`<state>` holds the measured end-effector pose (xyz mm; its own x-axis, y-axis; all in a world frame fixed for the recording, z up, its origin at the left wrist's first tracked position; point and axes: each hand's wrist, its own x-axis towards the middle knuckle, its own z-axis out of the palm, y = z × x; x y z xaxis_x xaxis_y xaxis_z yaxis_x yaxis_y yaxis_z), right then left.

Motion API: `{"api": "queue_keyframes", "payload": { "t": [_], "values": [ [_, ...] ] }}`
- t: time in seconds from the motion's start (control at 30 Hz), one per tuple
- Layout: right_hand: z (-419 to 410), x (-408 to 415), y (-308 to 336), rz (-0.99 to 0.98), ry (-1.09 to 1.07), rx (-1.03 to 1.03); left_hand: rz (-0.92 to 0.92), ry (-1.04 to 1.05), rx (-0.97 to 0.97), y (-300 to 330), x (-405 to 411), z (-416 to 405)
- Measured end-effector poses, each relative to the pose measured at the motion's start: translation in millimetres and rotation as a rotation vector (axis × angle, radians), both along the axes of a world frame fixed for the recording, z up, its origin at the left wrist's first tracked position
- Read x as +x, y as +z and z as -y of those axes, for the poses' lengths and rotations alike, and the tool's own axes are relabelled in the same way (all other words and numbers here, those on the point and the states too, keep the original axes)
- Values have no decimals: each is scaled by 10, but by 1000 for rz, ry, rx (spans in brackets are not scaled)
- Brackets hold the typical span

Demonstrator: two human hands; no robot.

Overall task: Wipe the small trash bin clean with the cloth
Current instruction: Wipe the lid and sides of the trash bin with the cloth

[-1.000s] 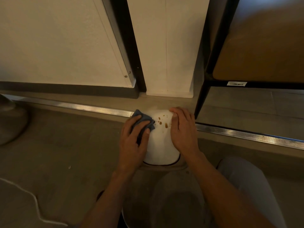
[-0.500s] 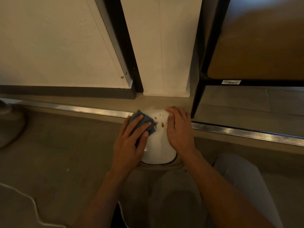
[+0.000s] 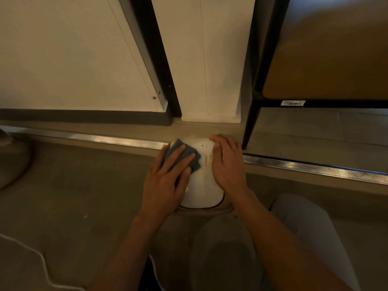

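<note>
A small white trash bin (image 3: pixel 201 190) stands on the floor between my hands, seen from above with its lid shut. Brown specks and a smeared brown streak mark the far part of the lid. My left hand (image 3: pixel 168 179) presses a folded blue cloth (image 3: pixel 192 157) flat onto the lid's left side, fingers spread over it. My right hand (image 3: pixel 227 162) lies flat on the lid's right side, fingers together, steadying the bin. The bin's body below the lid is hidden.
A metal floor track (image 3: pixel 315 166) runs left to right just behind the bin. A black shelf leg (image 3: pixel 251 124) stands close at the right, white wall panels (image 3: pixel 210 70) behind. A white cable (image 3: pixel 37 255) lies on the floor at lower left. My knee (image 3: pixel 298 223) is at lower right.
My left hand has slid the cloth rightward across the lid, smearing the nearer brown spots into a streak. My right hand has stayed on the lid.
</note>
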<state>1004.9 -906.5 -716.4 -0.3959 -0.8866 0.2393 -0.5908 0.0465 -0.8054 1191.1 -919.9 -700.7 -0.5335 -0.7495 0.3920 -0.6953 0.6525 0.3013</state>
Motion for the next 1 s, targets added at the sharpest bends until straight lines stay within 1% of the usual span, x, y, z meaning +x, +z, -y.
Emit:
{"api": "queue_keyframes", "payload": {
  "t": [0.13, 0.2, 0.27, 0.33, 0.4, 0.43, 0.5, 0.57, 0.63, 0.67, 0.73, 0.8, 0.87, 0.93, 1.0],
  "values": [
    [-8, -25, -17, 16, 0, -5, -39, 193, 137, 132, -383, 313],
    [-7, -25, -13, 31, 15, -28, 14, 253, 131, 125, -529, 286],
    [-12, -21, -13, 31, 35, -41, 76, 185, 71, 84, -522, 107],
    [-13, -15, -5, 28, 24, -14, 104, 51, 6, 29, -363, -81],
    [-13, -1, 4, 23, 6, 6, 143, -13, -17, 1, -155, -94],
    [-10, -1, 4, 19, 3, 9, 153, -1, 1, -3, -94, -21],
    [-2, -14, -16, 25, 11, 11, 156, 90, 63, 9, -127, 200],
    [-9, -24, -36, 41, 15, 6, 136, 211, 125, 54, -315, 374],
    [-17, -25, -21, 52, 15, -14, 118, 286, 153, 97, -528, 374],
    [-22, -20, 0, 57, 21, -25, 121, 285, 138, 96, -600, 307],
    [-30, -10, 37, 48, 34, -46, 154, 200, 77, 94, -624, 90],
    [-31, -4, 36, 45, 24, -43, 204, 74, 37, 62, -469, -52],
    [-36, 4, 20, 52, 4, -19, 240, 8, 44, 58, -241, -10],
    [-34, -9, -4, 45, -3, -12, 241, 52, 96, 87, -120, 147],
    [-35, -20, -13, 42, -4, -18, 188, 148, 157, 122, -177, 323]
  ]
}}
